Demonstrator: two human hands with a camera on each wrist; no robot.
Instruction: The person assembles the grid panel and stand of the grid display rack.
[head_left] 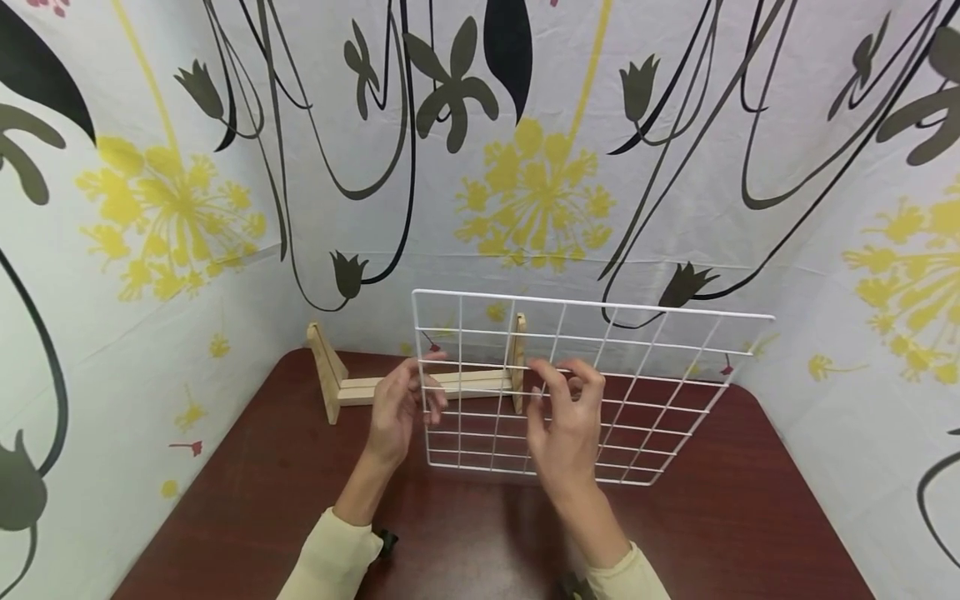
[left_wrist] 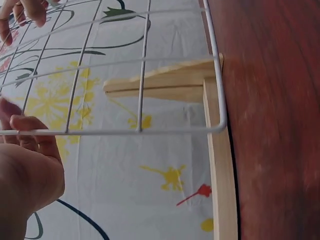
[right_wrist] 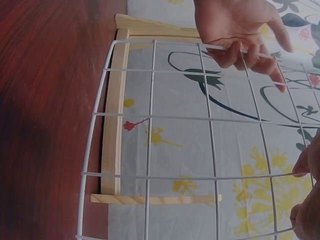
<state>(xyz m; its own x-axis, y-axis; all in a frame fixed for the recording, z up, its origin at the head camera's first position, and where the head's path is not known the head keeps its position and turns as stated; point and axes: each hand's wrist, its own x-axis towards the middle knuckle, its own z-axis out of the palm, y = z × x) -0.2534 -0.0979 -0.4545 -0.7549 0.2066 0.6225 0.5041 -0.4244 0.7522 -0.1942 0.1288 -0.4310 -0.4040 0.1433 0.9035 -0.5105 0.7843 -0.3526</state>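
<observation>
Wire grid (head_left: 626,405), white with square mesh, stands tilted above the dark red table (head_left: 457,550), in the middle to right of the head view. Its top edge shows against the cloth; whether the lower edge meets the tabletop cannot be told.

Left hand (head_left: 397,408) is at the grid's left edge. Its fingers curl about the edge wire, some reaching behind the mesh, one more extended; a narrow hold on the wire. The left wrist view shows fingertips and wire together at that edge.

Right hand (head_left: 566,425) is in front of the mesh, left of the panel's centre. Fingers bent; thumb and forefinger tips a small gap apart, right at the wires. Right wrist view catches only fingertips at its margin, against the wires. Cannot tell whether they close round a wire.

Wooden stand (head_left: 480,381), pale, sits at the back of the table: two upright end pieces joined by a low crossbar. Left end piece lies clear of the grid; right end piece shows through the mesh.

Patterned cloth (head_left: 435,217) surrounds the table at back and sides: white ground, yellow flower heads, grey-green blooms, dark curling stems.

Pale yellow sleeves (head_left: 333,554) cover both forearms. A small dark object (head_left: 387,542) shows by the left cuff, its detail unclear.
</observation>
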